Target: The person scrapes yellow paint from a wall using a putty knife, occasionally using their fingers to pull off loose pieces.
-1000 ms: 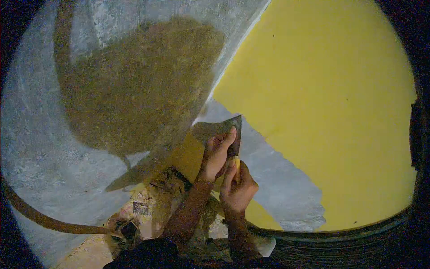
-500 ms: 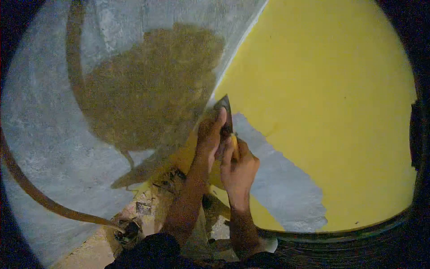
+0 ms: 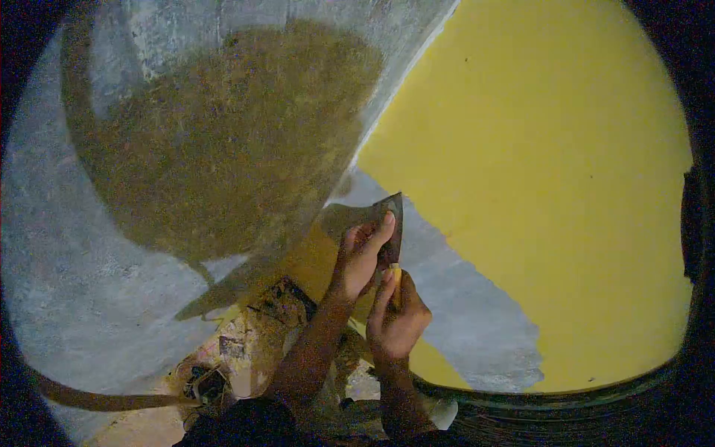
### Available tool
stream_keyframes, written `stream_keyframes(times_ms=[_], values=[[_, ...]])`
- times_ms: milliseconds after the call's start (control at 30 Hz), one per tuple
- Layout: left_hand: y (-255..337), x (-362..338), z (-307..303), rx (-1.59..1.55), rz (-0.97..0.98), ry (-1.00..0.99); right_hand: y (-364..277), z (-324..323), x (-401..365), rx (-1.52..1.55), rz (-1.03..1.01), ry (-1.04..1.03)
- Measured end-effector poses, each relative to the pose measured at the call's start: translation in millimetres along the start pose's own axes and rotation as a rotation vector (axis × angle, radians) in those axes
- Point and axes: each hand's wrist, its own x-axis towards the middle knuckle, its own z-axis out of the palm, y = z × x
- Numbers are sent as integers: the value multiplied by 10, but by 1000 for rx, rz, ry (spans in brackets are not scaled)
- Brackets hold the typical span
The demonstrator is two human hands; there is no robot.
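Note:
A scraper with a dark, wedge-shaped blade (image 3: 395,223) and a yellow handle (image 3: 396,287) is in both my hands, its tip pointing up. My right hand (image 3: 398,324) is closed round the handle. My left hand (image 3: 363,261) grips the blade from the left, its thumb pressed along the face. Beneath the tool, a bare grey strip (image 3: 473,309) runs diagonally through the yellow coating (image 3: 566,186). The blade's tip overlaps the strip's upper right border, where yellow begins.
Left of a pale seam stands a grey, rough wall (image 3: 52,223) with a large shadow across it. A brown curved band (image 3: 112,400) leads to a dark object (image 3: 207,384) at lower left. Black ridged material (image 3: 566,417) borders the yellow area below.
The scraper and both hands have moved down and slightly right. The bare grey strip now reaches up to the pale seam where yellow was before. The view has shifted a little.

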Motion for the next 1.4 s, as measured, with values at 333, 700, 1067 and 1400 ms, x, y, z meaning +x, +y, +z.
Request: stream_keyframes(times_ms=[333, 700, 1067, 1400], values=[[759, -218, 60, 54, -87, 52, -195, -22, 297, 101, 58, -97], [215, -35, 124, 1, 12, 5, -259, -191, 161, -9, 128, -114], [276, -66, 172, 98, -22, 39, -296, -240, 208, -51, 130, -84], [384, 148, 109, 193, 195, 174, -336, -99, 360, 73, 37, -47]])
